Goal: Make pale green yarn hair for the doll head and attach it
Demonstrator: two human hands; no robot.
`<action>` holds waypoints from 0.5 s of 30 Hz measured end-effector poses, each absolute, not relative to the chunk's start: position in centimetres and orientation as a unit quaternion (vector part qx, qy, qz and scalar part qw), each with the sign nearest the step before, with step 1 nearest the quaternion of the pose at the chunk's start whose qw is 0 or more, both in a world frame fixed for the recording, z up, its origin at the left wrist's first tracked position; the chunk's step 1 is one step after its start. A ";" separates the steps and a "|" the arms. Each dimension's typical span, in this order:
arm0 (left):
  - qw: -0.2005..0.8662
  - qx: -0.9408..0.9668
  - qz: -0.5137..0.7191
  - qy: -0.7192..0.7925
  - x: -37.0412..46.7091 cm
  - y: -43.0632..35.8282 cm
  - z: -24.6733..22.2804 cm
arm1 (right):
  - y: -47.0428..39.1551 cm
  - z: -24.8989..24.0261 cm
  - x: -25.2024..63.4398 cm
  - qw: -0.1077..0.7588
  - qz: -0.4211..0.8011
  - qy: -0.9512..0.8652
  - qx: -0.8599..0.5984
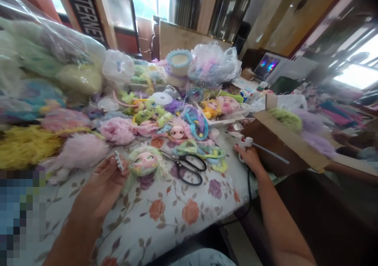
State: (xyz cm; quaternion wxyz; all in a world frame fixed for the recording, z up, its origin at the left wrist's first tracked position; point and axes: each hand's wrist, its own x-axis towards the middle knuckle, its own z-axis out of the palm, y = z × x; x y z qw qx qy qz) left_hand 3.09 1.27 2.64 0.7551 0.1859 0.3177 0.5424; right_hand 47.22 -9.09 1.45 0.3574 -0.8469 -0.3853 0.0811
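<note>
Between the thumb and fingers of my left hand [103, 179] is a small whitish trim piece with a bumpy, beaded edge [119, 161]. Just right of it lies a doll head [145, 161] with pale green hair, face up on the flowered tablecloth [174, 203]. My right hand [247, 156] is wrapped round a white glue gun [245, 142] at the table's right side. From the gun hangs a black cord [249, 185]. Black-handled scissors [190, 169] lie between my hands, blades partly under pastel ribbons [203, 150].
Behind are several more doll heads, including a pink-haired one [177, 132], and fluffy pompoms [116, 130]. A big clear bag [79, 57] of plush pieces bulges at the left. An open cardboard box [265, 140] stands beside my right hand. Farther back are ribbon rolls [178, 59].
</note>
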 end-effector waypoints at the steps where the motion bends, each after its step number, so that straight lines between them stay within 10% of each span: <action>1: 0.749 0.190 0.541 0.332 3.1 1.3 2.8 | -8.7 1.4 47.3 0.350 0.079 -0.391 -0.847; 11: 0.658 0.252 0.569 0.424 3.5 1.2 3.3 | -11.4 0.9 45.7 0.308 0.019 -0.442 -0.842; 15: 0.624 0.303 0.562 0.450 3.8 1.0 3.2 | -15.1 -0.7 42.3 0.321 -0.250 -0.447 -0.796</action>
